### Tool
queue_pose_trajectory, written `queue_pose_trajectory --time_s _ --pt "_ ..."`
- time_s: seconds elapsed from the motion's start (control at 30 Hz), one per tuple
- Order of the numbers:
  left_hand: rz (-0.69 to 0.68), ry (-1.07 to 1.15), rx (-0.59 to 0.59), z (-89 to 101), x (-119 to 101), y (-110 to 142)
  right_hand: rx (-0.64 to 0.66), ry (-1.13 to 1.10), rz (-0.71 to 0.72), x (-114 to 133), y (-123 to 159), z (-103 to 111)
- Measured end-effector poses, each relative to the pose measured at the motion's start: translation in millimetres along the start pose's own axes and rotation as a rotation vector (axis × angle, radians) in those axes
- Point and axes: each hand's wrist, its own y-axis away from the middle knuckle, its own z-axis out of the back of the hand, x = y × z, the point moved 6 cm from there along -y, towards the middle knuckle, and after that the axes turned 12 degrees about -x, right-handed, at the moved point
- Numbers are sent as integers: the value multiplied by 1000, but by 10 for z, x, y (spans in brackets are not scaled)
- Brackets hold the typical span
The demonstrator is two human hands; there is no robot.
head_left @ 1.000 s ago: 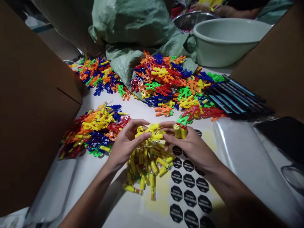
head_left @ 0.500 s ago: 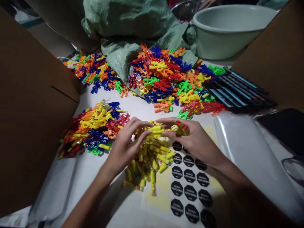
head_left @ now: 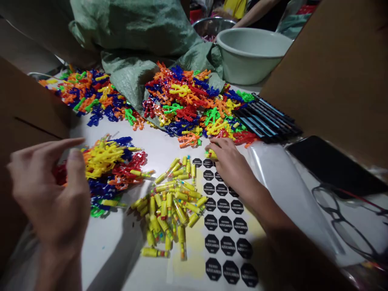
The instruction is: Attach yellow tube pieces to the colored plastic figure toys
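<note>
My left hand [head_left: 50, 194] is raised at the left with its fingers stretched out and holding nothing. Behind it lies a mixed heap of plastic figures [head_left: 104, 159] in yellow, red, blue, orange and green, with a few yellow tubes among them. My right hand [head_left: 230, 165] closes on small yellow tubes [head_left: 211, 154] whose number I cannot make out; a bit of green shows at their end. Below that hand is a sheet of black octagonal stickers [head_left: 225, 223] lettered "EXCESO AZÚCARES". Between my hands a loose pile of yellow tubes [head_left: 168, 204] with clear ends rests on the white table.
A green sack [head_left: 136, 28] stands behind a larger heap of figures [head_left: 188, 97]. Further back are a pale basin [head_left: 251, 60], a metal bowl [head_left: 212, 26] and another person's arm [head_left: 257, 12]. Black-and-blue strips [head_left: 268, 117], a dark phone [head_left: 336, 163] and glasses [head_left: 345, 226] lie right; cardboard walls flank both sides.
My hands have parted: the left moved off the yellow tubes to the left and opened, while the right stays over the stickers' far end, still gripping tubes. The view shifted.
</note>
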Motion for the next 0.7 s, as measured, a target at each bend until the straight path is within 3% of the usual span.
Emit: queue_pose_trajectory --time_s 0.07,0.1,0.23,0.37,0.43,0.5,0.57,0.63,0.7 --pt "-114 -115 -104 -77 -153 70 8 -22 27 25 18 -31" --pt "-151 -112 -90 -159 -214 113 6 -35 37 28 26 -44" --pt "-218 105 38 -449 -345 277 -67 -83 23 -12 12 -12" --pt "-276 173 148 -607 -398 408 -214 -141 -20 48 -72 247" --pt "-267 203 192 -673 -413 461 -301 -301 -15 192 -87 436" --pt "-305 218 178 -703 -456 505 -331 -621 -30 366 -63 576" --pt "-418 204 134 -693 -532 550 -230 -1004 -88 533 -7 592" --pt "-508 195 140 -680 -588 584 -16 -1320 -176 686 74 492" --pt "-514 211 165 -655 -605 580 169 -1544 -293 777 161 355"
